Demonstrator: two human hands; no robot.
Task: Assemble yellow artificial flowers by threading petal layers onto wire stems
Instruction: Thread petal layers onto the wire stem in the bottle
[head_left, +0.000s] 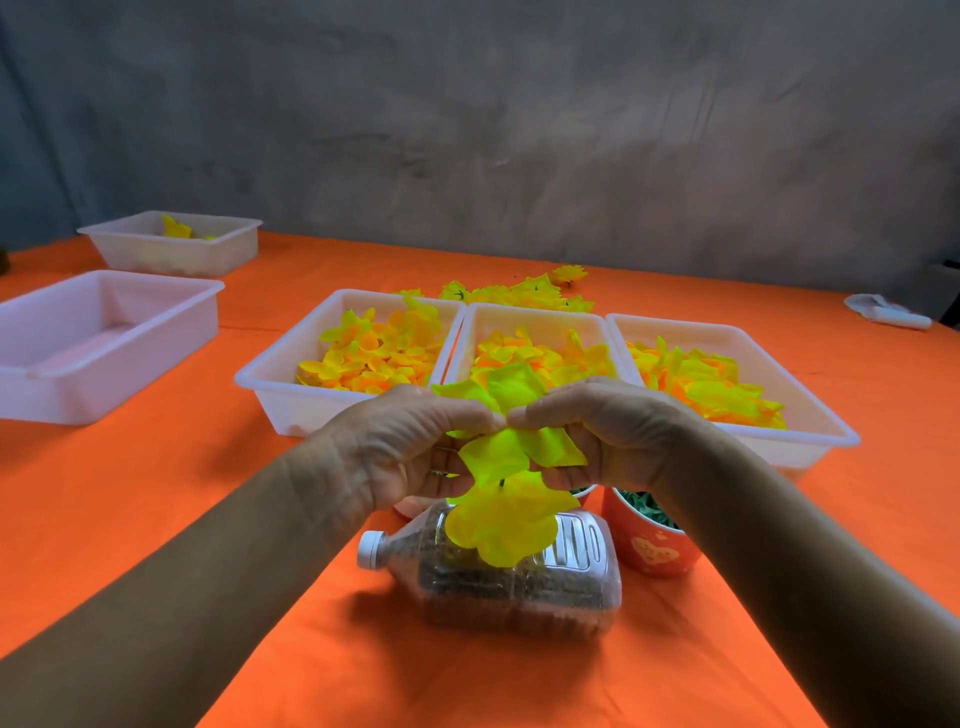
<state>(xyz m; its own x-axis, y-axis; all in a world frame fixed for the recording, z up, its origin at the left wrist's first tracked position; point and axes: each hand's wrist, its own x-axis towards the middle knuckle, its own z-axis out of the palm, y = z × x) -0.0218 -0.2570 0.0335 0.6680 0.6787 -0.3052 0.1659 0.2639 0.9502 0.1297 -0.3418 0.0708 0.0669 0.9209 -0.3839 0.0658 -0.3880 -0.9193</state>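
Both hands raised above an orange table (208, 519), thumbs nearly meeting. Left hand (410, 447) and right hand (602, 431) pinching a bunch of yellow petals (511, 452), fingers curled round it; more petals hanging below, over a plastic bottle (498, 577) lying on its side. Just behind, three white trays (291, 400) side by side, filled with loose petals. Beside the bottle, a red cup (649, 545) with green bits. Empty tray (78, 364) far left.

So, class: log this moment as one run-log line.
left hand: pinching petal layers | right hand: pinching same | step: threading | bottle: lying below
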